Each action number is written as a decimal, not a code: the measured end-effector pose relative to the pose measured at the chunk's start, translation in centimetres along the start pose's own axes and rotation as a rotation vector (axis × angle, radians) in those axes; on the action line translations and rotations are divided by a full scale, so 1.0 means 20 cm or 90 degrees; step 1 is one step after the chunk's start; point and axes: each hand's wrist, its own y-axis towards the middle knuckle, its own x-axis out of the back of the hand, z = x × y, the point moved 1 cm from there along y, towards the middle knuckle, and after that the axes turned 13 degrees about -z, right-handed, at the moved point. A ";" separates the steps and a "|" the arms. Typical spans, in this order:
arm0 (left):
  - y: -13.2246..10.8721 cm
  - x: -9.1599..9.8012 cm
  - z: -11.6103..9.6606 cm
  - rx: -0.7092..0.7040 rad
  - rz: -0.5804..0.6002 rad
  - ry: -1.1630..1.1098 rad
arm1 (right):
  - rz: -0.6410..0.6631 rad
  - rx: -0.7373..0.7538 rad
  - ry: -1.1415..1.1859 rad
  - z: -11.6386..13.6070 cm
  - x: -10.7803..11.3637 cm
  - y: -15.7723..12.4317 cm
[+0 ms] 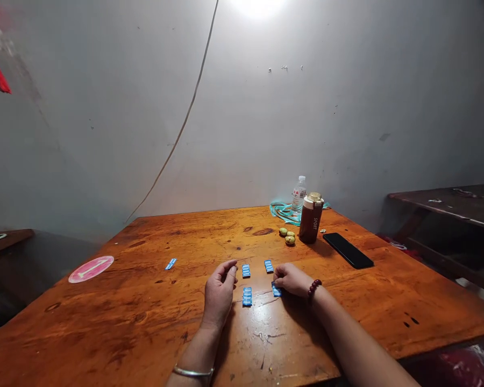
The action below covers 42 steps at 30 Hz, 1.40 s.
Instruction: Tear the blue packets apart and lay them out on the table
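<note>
Small blue pieces with pale stripes lie on the wooden table in four groups between my hands. The far left group is just right of the fingertips of my left hand. That hand is loosely curled, thumb and fingers slightly apart, with nothing visible in it. Nearer to me sits another blue group, and a far right group lies beyond. My right hand has its fingers pinched down at the near right blue group, partly covering it. Off to the left lies a separate pair of blue pieces.
On the wooden table, a brown sport bottle, a clear water bottle, a teal strap and several small yellow-green fruits stand at the back right. A black phone lies right; a pink round sticker is left.
</note>
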 end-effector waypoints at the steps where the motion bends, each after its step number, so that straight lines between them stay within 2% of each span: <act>1: 0.00 0.00 0.00 0.004 0.000 -0.004 | -0.011 0.009 -0.017 0.00 0.00 -0.01; 14: 0.00 0.00 0.01 -0.009 0.002 0.009 | -0.029 0.058 -0.137 0.02 -0.01 -0.02; 20: 0.01 0.00 0.01 -0.014 -0.012 0.000 | -0.058 0.112 -0.167 0.04 0.00 -0.05; 25: 0.05 0.04 0.00 -0.029 -0.097 -0.039 | -0.057 0.139 -0.184 0.07 0.02 -0.09; 30: 0.14 0.12 0.00 -0.031 -0.205 -0.089 | -0.147 0.213 -0.157 0.22 -0.01 -0.12; 33: 0.18 0.15 0.02 0.006 -0.228 -0.127 | -0.115 0.294 -0.133 0.32 -0.10 -0.15; 36: 0.19 0.16 0.04 0.041 -0.233 -0.149 | -0.043 0.351 -0.126 0.34 -0.19 -0.17; 39: 0.18 0.15 0.04 0.039 -0.215 -0.153 | -0.008 0.349 -0.122 0.31 -0.22 -0.17; 42: 0.17 0.14 0.03 0.026 -0.192 -0.152 | -0.008 0.331 -0.119 0.29 -0.20 -0.16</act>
